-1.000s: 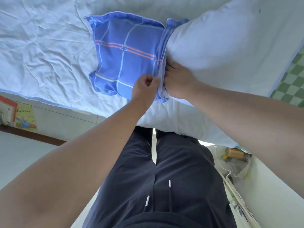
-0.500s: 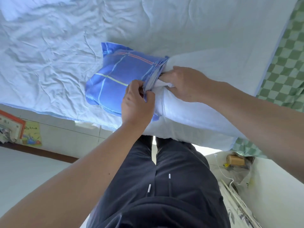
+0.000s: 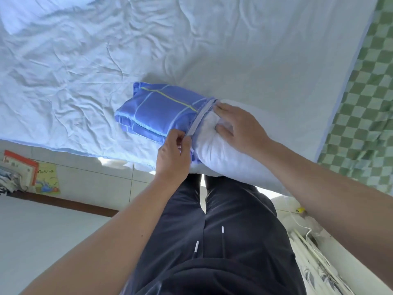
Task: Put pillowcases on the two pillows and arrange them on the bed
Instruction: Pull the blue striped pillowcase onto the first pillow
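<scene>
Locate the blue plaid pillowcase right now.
Head view, centre: blue plaid pillowcase covers the white pillow's left end on the bed's near edge, left hand pinching its opening.

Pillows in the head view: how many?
2. One pillow lies at the near edge of the bed, half inside the blue pillowcase, under both hands. A second, likely a pillow, sits at the top left corner, cropped. Others may be out of frame.

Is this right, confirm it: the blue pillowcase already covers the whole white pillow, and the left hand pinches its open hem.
Not quite. The head view shows the blue pillowcase covering only one end of the white pillow; the rest is bare. The left hand does pinch its open hem.
</scene>
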